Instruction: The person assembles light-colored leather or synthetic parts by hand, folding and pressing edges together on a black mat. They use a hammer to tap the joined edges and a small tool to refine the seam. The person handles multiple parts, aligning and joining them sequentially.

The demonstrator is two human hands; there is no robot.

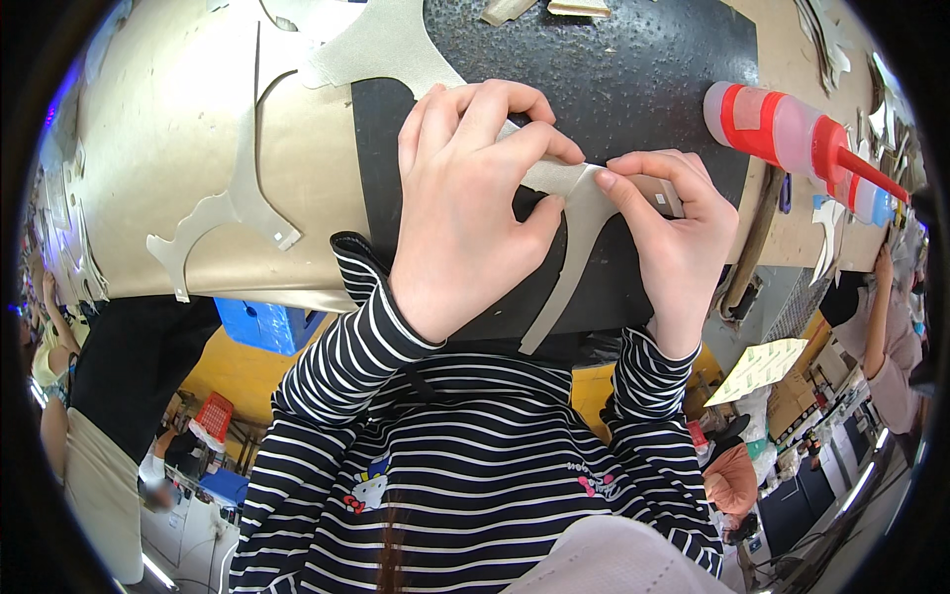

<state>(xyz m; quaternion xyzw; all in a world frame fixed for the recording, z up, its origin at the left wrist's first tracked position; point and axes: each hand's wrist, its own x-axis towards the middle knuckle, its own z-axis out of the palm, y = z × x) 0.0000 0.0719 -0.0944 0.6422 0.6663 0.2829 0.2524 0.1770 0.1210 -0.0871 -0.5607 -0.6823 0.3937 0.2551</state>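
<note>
Between my hands is a pale grey-gold cut piece (579, 243) of thin sheet material, its long narrow strip hanging down toward me over the black mat (653, 59). My left hand (470, 198) is closed on its upper left edge, thumb below and index finger above. My right hand (683, 203) pinches the same piece at its upper right edge between thumb and fingers. The two sets of fingertips almost meet. Part of the piece is hidden behind my left fingers. A larger pale cut piece (381, 45) lies just beyond my left hand, overlapping the mat.
Another curved cut piece (233, 203) lies on the gold-toned table (119, 148) at left. A clear squeeze bottle (772, 124) with red bands and spout lies at right. A blue bin (262, 325) sits below the table edge. Other people are at both sides.
</note>
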